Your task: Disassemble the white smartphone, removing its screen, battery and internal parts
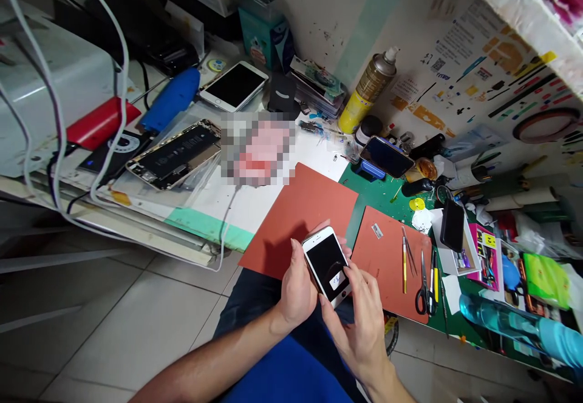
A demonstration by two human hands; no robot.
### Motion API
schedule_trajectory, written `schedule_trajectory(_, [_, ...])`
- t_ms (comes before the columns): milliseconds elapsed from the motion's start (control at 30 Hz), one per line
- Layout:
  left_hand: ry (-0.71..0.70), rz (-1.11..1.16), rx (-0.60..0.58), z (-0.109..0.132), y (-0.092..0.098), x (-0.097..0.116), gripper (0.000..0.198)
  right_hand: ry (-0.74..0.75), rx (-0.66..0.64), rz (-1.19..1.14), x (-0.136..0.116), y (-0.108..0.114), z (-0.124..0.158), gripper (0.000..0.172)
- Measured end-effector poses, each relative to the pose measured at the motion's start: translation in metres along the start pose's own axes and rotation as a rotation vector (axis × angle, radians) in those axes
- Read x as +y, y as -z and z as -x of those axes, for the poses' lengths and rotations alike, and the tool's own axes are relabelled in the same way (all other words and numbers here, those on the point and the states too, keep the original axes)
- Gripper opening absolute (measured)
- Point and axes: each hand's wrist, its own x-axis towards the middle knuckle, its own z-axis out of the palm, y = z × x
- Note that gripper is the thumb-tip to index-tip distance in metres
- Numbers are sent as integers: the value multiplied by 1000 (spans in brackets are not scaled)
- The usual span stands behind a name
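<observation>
A white smartphone (326,263) with a dark screen is held over my lap, just in front of the table edge. My left hand (296,284) wraps around its left side from behind. My right hand (359,312) grips the lower right end, with the thumb lying on the screen near the home button. A small lit reflection shows low on the glass. Both hands are closed on the phone.
Two red mats (300,209) (387,257) lie on the table. Tweezers (407,251), scissors (424,287), an opened phone (175,154), a white phone (234,84), a spray can (367,90), a dark phone on a stand (386,157) and a teal bottle (514,324) surround them.
</observation>
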Motion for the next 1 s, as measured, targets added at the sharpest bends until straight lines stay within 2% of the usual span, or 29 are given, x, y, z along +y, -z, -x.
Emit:
schedule_trajectory(167, [-21,7,9,0,-1,2,79,33,34,4,0,-2,-1,67])
schedule_trajectory(400, [-20,44,16,-3,0,-1,76,28,63,0,-1,-9,2,69])
schedule_trajectory(700, [-6,-10,16,-10,0,3,77,-46,-29,-68,1,-11,-4,64])
schedule_trajectory(800, [7,-58,25,-18,-3,6,76,-78,-19,-54,2,-14,-13,60])
schedule_trajectory(900, [-12,-220,-18,-33,-5,14,80,-113,40,-9,8,-21,-23,54])
schedule_trajectory(1000, [-157,-696,-117,-53,0,32,87,-142,90,55,17,-29,-32,52])
